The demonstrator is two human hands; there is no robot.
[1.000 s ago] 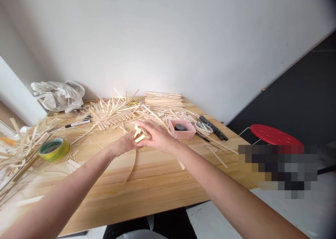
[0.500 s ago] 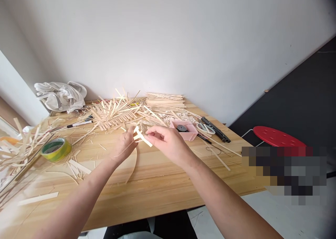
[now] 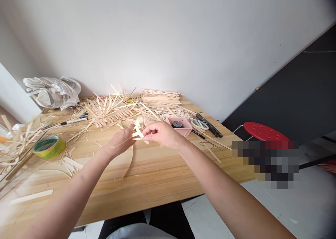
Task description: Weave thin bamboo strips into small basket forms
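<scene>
A small bundle of crossed pale strips (image 3: 138,130) is held above the wooden table, between my two hands. My left hand (image 3: 123,140) grips its left side, with the fingers partly hidden behind the strips. On the right side my right hand (image 3: 159,133) pinches a strip between thumb and fingers. A thin curved strip (image 3: 131,158) hangs below my left hand toward the tabletop. Just behind my right hand stands a pink box (image 3: 186,127) with a black spool (image 3: 177,124) in it.
Loose strips (image 3: 109,107) and a stack of strips (image 3: 161,98) lie at the back. Green-yellow tape (image 3: 49,147), a marker (image 3: 75,120) and a white bag (image 3: 52,92) are left. Scissors (image 3: 200,125) and a black cutter (image 3: 209,125) lie right. A red stool (image 3: 265,131) stands beyond.
The view has shifted, so the table items sit slightly further left. My right hand has moved closer to my left at the bundle, and the strips between them are turned differently.
</scene>
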